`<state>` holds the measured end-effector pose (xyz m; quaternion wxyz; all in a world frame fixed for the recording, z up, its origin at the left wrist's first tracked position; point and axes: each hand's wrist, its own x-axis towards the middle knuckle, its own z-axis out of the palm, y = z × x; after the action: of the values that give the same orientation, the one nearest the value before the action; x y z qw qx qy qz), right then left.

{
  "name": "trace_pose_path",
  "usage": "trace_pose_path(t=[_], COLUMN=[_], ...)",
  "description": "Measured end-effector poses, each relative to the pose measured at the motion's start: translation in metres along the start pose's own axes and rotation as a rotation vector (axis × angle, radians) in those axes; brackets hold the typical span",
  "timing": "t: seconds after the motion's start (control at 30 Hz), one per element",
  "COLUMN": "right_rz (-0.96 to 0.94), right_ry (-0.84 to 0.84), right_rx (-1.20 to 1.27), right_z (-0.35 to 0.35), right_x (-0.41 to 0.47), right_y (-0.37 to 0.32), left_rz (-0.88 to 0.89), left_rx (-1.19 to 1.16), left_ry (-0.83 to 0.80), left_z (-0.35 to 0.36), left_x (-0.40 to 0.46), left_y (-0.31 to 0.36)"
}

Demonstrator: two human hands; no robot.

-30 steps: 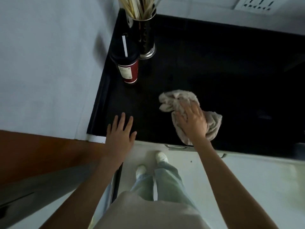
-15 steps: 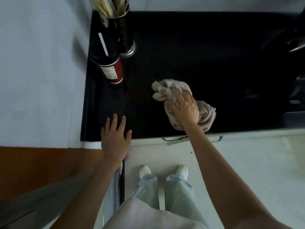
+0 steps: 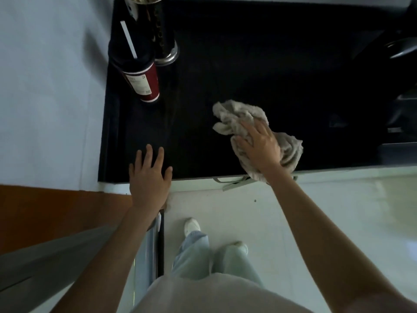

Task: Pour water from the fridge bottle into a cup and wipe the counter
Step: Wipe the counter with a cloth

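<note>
black counter [image 3: 259, 71], seen from above. right hand [image 3: 259, 145] lies palm-down on a crumpled beige cloth [image 3: 239, 116], fingers spread and pressing flat on it rather than curled round it. the cloth bunches out beyond the fingertips to the far left and shows again past the right side of the hand, its near end reaching the counter's front edge by the wrist. left hand [image 3: 149, 177] rests flat at the near edge of the counter, fingers straight and slightly fanned, holding nothing, well apart from the cloth. far left on the counter stands a red paper cup [image 3: 143, 81] with a dark lid and a white straw [image 3: 128, 39]; just beside it, farther back, a metal utensil holder [image 3: 161, 30]. dark shapes at the far right edge, possibly a sink or tap, too dim to tell. pale floor, light trousers and white shoes below.
</note>
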<state>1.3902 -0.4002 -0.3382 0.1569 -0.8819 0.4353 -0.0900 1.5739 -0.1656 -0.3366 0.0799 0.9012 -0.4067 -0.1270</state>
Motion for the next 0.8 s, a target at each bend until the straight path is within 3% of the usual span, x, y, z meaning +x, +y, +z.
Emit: trace_pose_path(t=[0.17, 0.27, 0.5, 0.8], right_rz=[-0.221, -0.244, -0.145, 0.055], right_ry=[-0.079, -0.044, 0.076, 0.255], right_rx=[0.014, 0.057, 0.219, 0.328], right_z=[0.032, 0.034, 0.007, -0.08], right_x=[-0.01, -0.051, -0.079, -0.134], right_y=[-0.082, -0.092, -0.078, -0.007], left_rz=[0.004, 0.0, -0.01, 0.286], left_rx=[0.009, -0.001, 0.035, 0.053], left_ry=[-0.013, -0.024, -0.127, -0.046], left_z=[-0.004, -0.006, -0.022, -0.043], left_x=[0.0, 0.0, -0.005, -0.032], left_y=[0.0, 0.001, 0.011, 0.086])
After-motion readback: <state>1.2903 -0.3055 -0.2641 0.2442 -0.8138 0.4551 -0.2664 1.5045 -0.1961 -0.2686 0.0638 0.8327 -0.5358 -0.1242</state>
